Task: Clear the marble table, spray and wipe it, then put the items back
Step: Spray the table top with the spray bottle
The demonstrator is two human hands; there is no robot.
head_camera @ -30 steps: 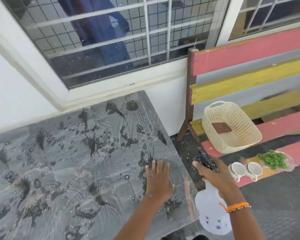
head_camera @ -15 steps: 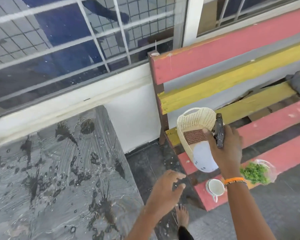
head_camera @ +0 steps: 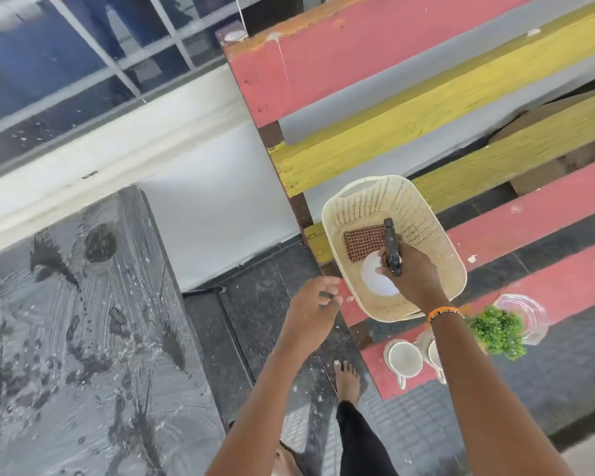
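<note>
The wet grey marble table (head_camera: 83, 338) fills the lower left, streaked with spray and drops. My right hand (head_camera: 413, 273) grips the black trigger head of a white spray bottle (head_camera: 377, 280) and holds it inside the cream plastic basket (head_camera: 423, 218) on the bench. A brown checked cloth (head_camera: 363, 243) lies in the basket beside the bottle. My left hand (head_camera: 311, 310) hovers with loosely curled fingers over the floor between table and bench, holding nothing.
The red and yellow slatted bench (head_camera: 426, 97) stands to the right of the table. Two white cups (head_camera: 404, 360) and a green plant in a clear glass holder (head_camera: 498, 331) sit on its front slat. My bare foot (head_camera: 347, 379) stands on the dark floor.
My view swung from the table to the bench. My left hand left the tabletop. My right hand carried the spray bottle to the bench and lowered it into the basket.
</note>
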